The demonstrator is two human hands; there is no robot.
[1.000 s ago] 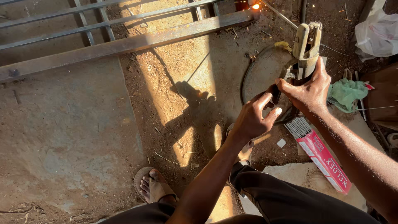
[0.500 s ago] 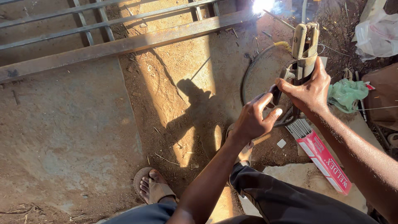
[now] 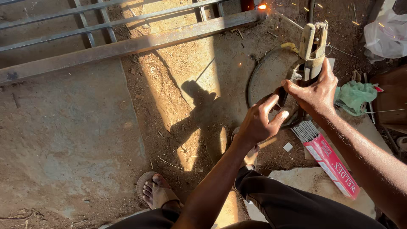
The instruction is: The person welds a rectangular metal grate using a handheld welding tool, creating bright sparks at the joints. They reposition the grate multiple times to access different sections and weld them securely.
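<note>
My right hand (image 3: 316,91) grips a metal welding electrode holder (image 3: 313,46), its jaws pointing up and away from me. My left hand (image 3: 260,121) sits just left of it, fingers curled around the dark handle end and cable (image 3: 254,76) below the holder. An open red box of welding rods (image 3: 328,154) lies on the ground under my right forearm, grey rod ends sticking out. A steel gate frame (image 3: 127,44) of bars lies across the top of the view, and a bright weld spot (image 3: 261,6) glows and throws sparks at its right end.
My sandalled foot (image 3: 156,191) rests on sandy ground at the bottom. A green cloth (image 3: 356,95) and a white plastic bag (image 3: 388,36) lie at the right. A concrete slab (image 3: 63,131) covers the left side. A black cable loops around near the holder.
The glow at the frame's right end flared bright, then shrank to a small spark. Both hands have stayed at the holder with only slight finger shifts.
</note>
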